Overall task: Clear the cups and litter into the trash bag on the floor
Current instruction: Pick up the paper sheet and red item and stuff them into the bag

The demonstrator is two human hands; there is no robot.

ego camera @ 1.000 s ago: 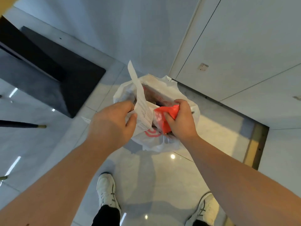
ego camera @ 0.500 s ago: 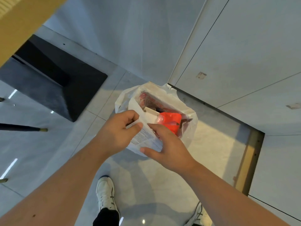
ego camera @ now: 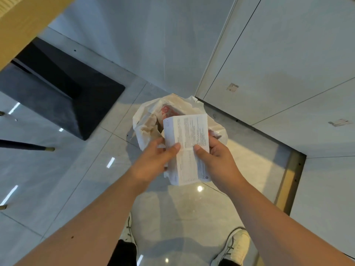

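A white plastic trash bag stands open on the tiled floor by the wall corner, with brown paper and red-printed packaging inside. Above its mouth I hold a long white printed receipt with both hands. My left hand pinches its left edge with the thumb on top. My right hand grips its right edge the same way. The receipt hides most of the bag's inside, including the red wrapper.
A dark table base sits on the floor at the left under a wooden tabletop edge. Thin chair legs reach in from the left. White wall panels rise behind the bag. My shoes stand below.
My right hand let the red wrapper drop into the bag and took hold of the receipt. Both hands now hold the receipt flat over the bag. The view tilted up slightly.
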